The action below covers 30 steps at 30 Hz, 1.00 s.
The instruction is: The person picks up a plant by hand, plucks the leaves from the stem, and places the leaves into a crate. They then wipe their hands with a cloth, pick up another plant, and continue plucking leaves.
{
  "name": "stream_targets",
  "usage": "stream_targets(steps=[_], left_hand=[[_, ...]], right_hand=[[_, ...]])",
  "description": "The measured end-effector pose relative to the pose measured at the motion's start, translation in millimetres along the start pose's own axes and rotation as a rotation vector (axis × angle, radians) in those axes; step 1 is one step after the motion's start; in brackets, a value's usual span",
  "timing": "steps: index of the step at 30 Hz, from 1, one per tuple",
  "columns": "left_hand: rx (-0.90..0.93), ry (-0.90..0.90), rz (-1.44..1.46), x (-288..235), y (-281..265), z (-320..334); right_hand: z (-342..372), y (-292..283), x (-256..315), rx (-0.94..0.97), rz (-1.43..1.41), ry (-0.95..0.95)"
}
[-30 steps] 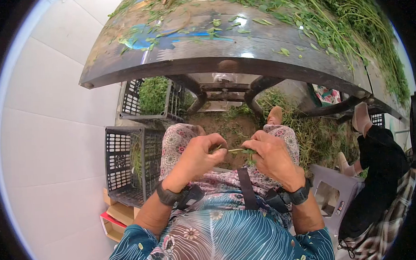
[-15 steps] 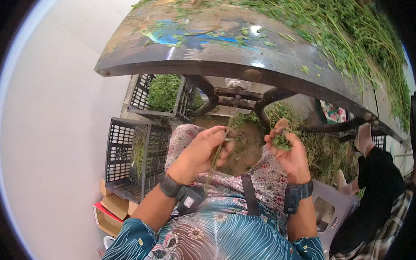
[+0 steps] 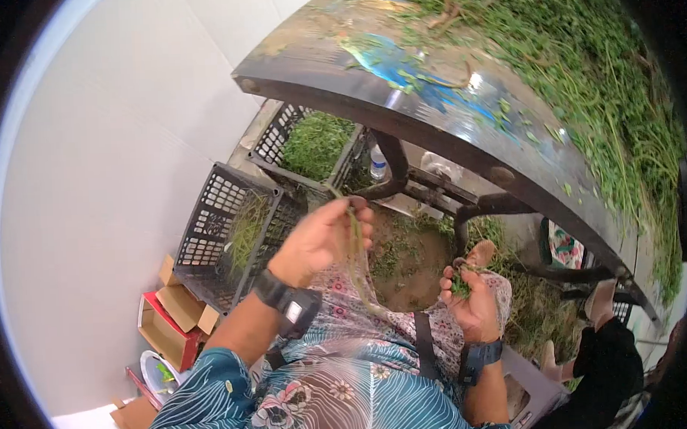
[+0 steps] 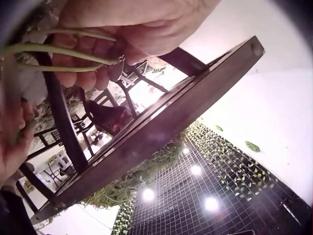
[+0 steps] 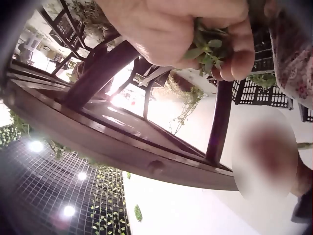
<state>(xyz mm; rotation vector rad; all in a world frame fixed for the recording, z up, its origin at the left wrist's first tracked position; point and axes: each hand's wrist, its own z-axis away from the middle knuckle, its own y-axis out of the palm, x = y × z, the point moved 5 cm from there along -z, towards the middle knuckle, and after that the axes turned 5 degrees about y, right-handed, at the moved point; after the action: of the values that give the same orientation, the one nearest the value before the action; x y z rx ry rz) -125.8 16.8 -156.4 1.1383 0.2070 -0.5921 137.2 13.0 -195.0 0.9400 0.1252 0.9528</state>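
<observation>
In the head view my left hand (image 3: 314, 242) is raised in front of the lap on the left side. It pinches several long, thin green stems, which trail down in a blur; the left wrist view shows the stems (image 4: 58, 50) bare, with their ends at the fingers. My right hand (image 3: 475, 310) is held palm up over the right knee, apart from the left. Its curled fingers hold a small bunch of leafy green sprigs (image 3: 460, 287). Up close in the right wrist view, the leaves (image 5: 208, 51) poke out between thumb and fingers.
A dark wooden table (image 3: 423, 117) ahead carries heaped greens (image 3: 611, 92). Below left stand a black crate (image 3: 262, 160) of leafy greens and another crate (image 3: 200, 219) with loose stems. Cardboard boxes (image 3: 169, 326) lie nearer. Another person's legs (image 3: 591, 372) are at right.
The hands were together on one stem, then parted. My left hand has swung left with the stems, while the right keeps the leafy sprigs. The head view has turned left.
</observation>
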Motion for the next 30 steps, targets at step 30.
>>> stream_targets(steps=[30], left_hand=[[-0.484,0.228,-0.307,-62.1,-181.8,62.1]], right_hand=[[-72.2,59.5,-57.5,-0.163,0.237,0.163]])
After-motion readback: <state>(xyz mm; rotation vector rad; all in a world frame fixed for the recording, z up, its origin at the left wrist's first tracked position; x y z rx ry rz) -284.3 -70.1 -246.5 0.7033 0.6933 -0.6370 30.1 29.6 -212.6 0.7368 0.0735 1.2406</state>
